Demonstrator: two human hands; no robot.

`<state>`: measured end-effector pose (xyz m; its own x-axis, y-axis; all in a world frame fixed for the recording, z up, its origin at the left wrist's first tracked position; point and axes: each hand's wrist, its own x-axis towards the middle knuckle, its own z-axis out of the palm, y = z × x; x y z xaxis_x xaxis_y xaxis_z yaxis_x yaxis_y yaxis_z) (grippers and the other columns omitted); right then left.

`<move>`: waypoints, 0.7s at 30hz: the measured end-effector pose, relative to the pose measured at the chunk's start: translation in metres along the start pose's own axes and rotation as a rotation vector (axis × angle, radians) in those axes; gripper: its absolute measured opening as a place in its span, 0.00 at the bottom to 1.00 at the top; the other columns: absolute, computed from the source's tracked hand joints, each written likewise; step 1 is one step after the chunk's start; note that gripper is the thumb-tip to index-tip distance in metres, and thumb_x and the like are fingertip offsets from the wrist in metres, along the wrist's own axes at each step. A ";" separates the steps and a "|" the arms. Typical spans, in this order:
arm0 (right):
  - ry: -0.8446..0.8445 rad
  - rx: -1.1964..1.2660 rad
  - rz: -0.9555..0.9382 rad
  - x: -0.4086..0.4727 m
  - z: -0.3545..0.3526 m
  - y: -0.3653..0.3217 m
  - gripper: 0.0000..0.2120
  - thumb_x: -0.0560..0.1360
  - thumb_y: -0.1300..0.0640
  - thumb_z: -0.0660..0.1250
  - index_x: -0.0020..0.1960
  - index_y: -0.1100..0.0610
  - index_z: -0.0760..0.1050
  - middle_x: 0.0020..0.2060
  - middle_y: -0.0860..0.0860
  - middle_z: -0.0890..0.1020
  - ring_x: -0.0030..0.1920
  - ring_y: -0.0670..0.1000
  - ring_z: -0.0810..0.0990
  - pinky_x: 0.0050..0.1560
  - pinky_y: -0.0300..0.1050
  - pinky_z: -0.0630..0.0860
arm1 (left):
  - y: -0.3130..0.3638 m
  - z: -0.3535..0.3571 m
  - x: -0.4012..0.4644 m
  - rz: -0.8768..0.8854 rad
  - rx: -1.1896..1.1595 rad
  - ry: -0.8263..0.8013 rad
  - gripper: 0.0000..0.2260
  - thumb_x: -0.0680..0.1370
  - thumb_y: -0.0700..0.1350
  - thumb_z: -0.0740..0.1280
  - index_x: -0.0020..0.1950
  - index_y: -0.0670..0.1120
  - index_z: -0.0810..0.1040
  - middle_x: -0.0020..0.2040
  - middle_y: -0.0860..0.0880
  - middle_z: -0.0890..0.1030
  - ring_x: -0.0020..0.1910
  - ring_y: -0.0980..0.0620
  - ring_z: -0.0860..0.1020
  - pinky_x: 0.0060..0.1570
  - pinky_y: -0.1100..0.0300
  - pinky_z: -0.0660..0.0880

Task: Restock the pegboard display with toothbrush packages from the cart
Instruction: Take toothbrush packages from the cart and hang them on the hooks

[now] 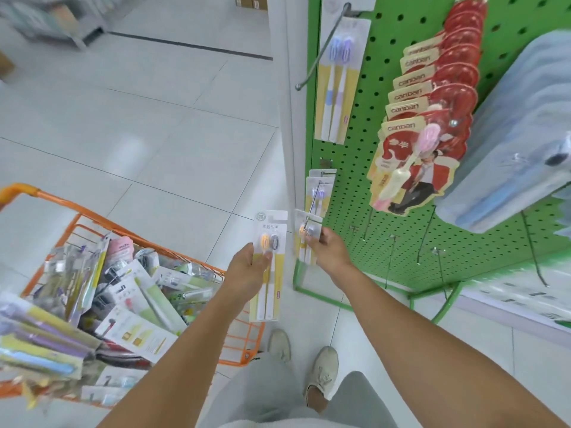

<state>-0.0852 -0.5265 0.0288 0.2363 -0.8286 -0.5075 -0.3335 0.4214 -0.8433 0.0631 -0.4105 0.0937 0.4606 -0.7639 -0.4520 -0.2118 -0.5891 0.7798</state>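
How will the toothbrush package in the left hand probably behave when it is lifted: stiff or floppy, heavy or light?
The toothbrush package looks like a flat card with a clear blister, so it is probably fairly stiff. The left hand holds it upright near its middle without visible sag. It seems light; the glossy front may be slightly slippery.

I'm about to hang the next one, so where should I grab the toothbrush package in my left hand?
Pinch the yellow-and-white twin toothbrush package by its flat card edges just under the heads, coming from the left side. The left hand sits mid-card, so the hang slot on top stays free.
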 end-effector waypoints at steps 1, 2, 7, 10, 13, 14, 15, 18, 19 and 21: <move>0.013 0.017 0.017 0.006 0.000 -0.003 0.08 0.80 0.50 0.69 0.55 0.53 0.78 0.52 0.49 0.83 0.57 0.54 0.81 0.56 0.49 0.77 | 0.002 0.001 0.003 0.001 0.011 -0.008 0.14 0.83 0.50 0.63 0.48 0.40 0.72 0.33 0.52 0.67 0.30 0.54 0.65 0.31 0.60 0.63; 0.038 0.041 0.040 0.011 -0.001 -0.007 0.12 0.80 0.49 0.69 0.57 0.56 0.78 0.54 0.51 0.83 0.58 0.56 0.80 0.57 0.50 0.75 | 0.004 0.002 0.006 0.000 0.019 -0.016 0.14 0.83 0.50 0.63 0.48 0.39 0.72 0.33 0.51 0.67 0.30 0.53 0.66 0.32 0.60 0.63; 0.166 0.214 0.213 0.024 -0.005 -0.023 0.32 0.76 0.39 0.70 0.72 0.58 0.71 0.69 0.53 0.76 0.65 0.56 0.75 0.62 0.50 0.70 | 0.011 0.008 0.026 0.031 0.058 -0.085 0.10 0.83 0.48 0.63 0.48 0.43 0.74 0.36 0.50 0.70 0.33 0.53 0.69 0.29 0.67 0.65; 0.180 0.246 0.349 0.018 -0.004 -0.027 0.40 0.73 0.32 0.69 0.73 0.58 0.67 0.68 0.55 0.74 0.65 0.58 0.74 0.63 0.53 0.70 | 0.012 0.012 0.038 0.078 0.050 -0.154 0.07 0.83 0.46 0.63 0.48 0.46 0.75 0.37 0.51 0.72 0.34 0.55 0.70 0.28 0.72 0.66; 0.170 0.334 0.381 -0.006 -0.001 -0.024 0.29 0.76 0.34 0.66 0.63 0.57 0.74 0.63 0.53 0.79 0.59 0.54 0.78 0.64 0.52 0.76 | 0.008 0.014 0.050 0.113 0.033 -0.203 0.07 0.83 0.46 0.64 0.53 0.43 0.77 0.38 0.51 0.73 0.34 0.55 0.70 0.33 0.68 0.67; 0.155 0.385 0.346 -0.017 0.000 -0.022 0.24 0.78 0.38 0.66 0.61 0.57 0.77 0.61 0.53 0.82 0.58 0.53 0.80 0.63 0.51 0.77 | 0.005 0.014 0.053 0.120 0.019 -0.221 0.08 0.82 0.46 0.64 0.54 0.42 0.78 0.38 0.51 0.74 0.34 0.55 0.71 0.35 0.66 0.68; 0.132 0.402 0.281 -0.029 0.001 -0.020 0.19 0.80 0.41 0.65 0.59 0.56 0.79 0.57 0.53 0.84 0.57 0.52 0.82 0.63 0.51 0.77 | 0.003 0.015 0.056 0.127 -0.002 -0.243 0.07 0.82 0.46 0.64 0.55 0.43 0.79 0.39 0.51 0.76 0.34 0.56 0.72 0.37 0.64 0.69; 0.041 0.281 0.027 -0.055 0.003 -0.021 0.08 0.80 0.50 0.68 0.55 0.52 0.81 0.49 0.48 0.86 0.54 0.47 0.84 0.60 0.47 0.77 | -0.003 0.019 0.058 0.151 -0.064 -0.322 0.06 0.82 0.45 0.66 0.55 0.50 0.81 0.37 0.58 0.80 0.32 0.64 0.75 0.36 0.70 0.71; 0.021 0.240 -0.023 -0.058 0.004 -0.022 0.04 0.80 0.53 0.69 0.52 0.51 0.81 0.47 0.48 0.86 0.50 0.45 0.83 0.57 0.44 0.77 | -0.005 0.021 0.057 0.158 -0.072 -0.340 0.05 0.82 0.44 0.66 0.54 0.51 0.82 0.36 0.59 0.80 0.32 0.65 0.75 0.35 0.71 0.71; 0.038 0.179 -0.079 -0.057 0.007 -0.022 0.03 0.80 0.58 0.69 0.50 0.52 0.81 0.43 0.50 0.84 0.45 0.47 0.81 0.51 0.44 0.77 | -0.008 0.025 0.057 0.144 -0.080 -0.339 0.04 0.81 0.44 0.67 0.53 0.49 0.82 0.39 0.57 0.82 0.35 0.61 0.76 0.38 0.68 0.73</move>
<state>-0.0850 -0.4863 0.0748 0.2192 -0.8739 -0.4339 -0.1471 0.4100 -0.9002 0.0691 -0.4559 0.0506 0.1167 -0.8893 -0.4423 -0.1798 -0.4569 0.8712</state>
